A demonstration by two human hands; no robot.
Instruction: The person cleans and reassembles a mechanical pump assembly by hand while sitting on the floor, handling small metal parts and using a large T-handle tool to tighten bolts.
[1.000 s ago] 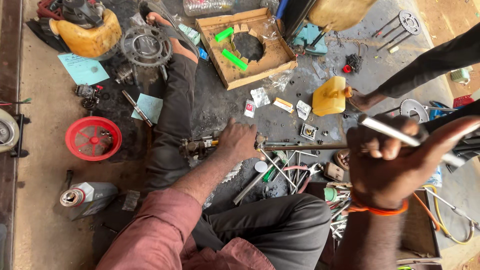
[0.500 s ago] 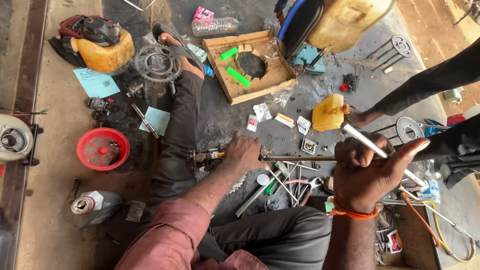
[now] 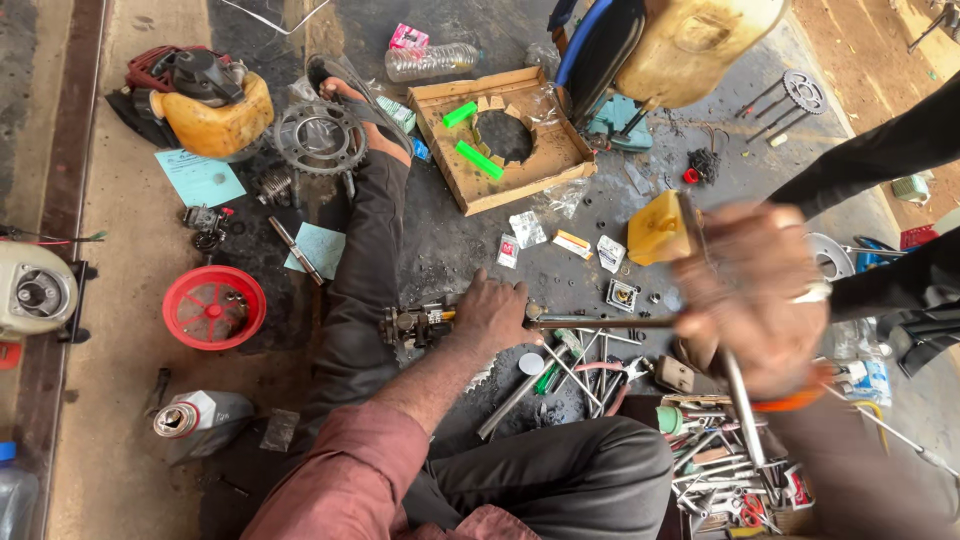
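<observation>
— What is the person wearing?
— A faded red sleeve [image 3: 345, 480], rolled above the forearm, dark grey trousers [image 3: 560, 480] (dusty-looking), an orange band [image 3: 790, 400] at the right wrist.

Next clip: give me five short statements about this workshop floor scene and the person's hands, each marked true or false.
1. The left hand rests on a small metal engine part on the floor. True.
2. The right hand grips a long metal rod. True.
3. The red round cover lies inside the cardboard box. False: it lies on the floor, well to the left of the person's leg.
4. The cardboard box holds two green pieces. True.
5. The toothed sprocket hangs from the right hand. False: it sits by the person's foot.
</observation>
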